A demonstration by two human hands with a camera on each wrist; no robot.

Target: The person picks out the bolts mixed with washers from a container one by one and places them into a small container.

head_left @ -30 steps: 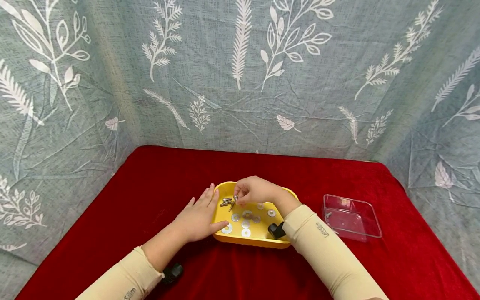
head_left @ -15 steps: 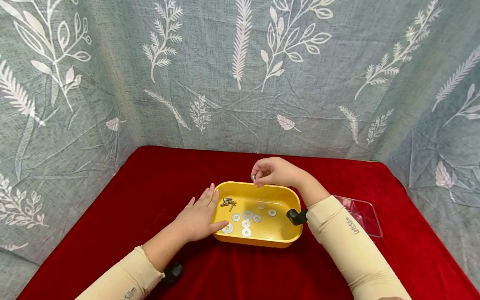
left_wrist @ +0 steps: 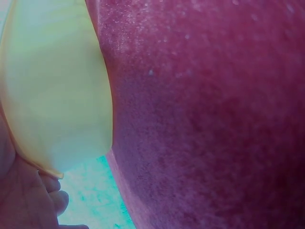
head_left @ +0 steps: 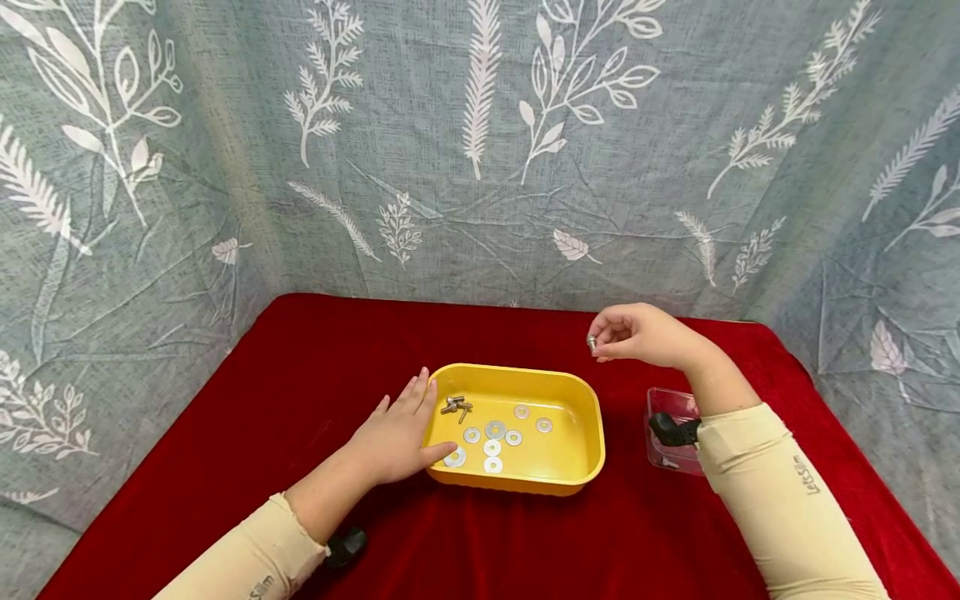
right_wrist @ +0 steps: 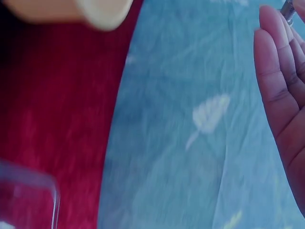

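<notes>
Between thumb and fingertips my right hand point(head_left: 643, 335) pinches a small silver bolt point(head_left: 592, 342), held up to the right of the yellow tray point(head_left: 525, 479). The threaded end of that bolt point(right_wrist: 288, 10) shows at the top right of the right wrist view. With fingers straight, my left hand point(head_left: 397, 433) rests against the tray's left side, its thumb reaching over the rim. Inside the tray a small heap of bolts point(head_left: 454, 406) lies at the back left. Several flat washers point(head_left: 495, 430) are spread over the tray's floor.
To the right of the tray stands a clear plastic box point(head_left: 660, 400), partly hidden by my right wrist and its black camera mount point(head_left: 672, 430). A bolt point(head_left: 666, 462) shows inside it. Red cloth point(head_left: 345, 333) covers the table, and a patterned curtain point(head_left: 450, 233) hangs behind.
My right hand has lifted from the tray with the bolt and moved right, past the tray's right end. The left hand has stayed in place at the tray's side.
</notes>
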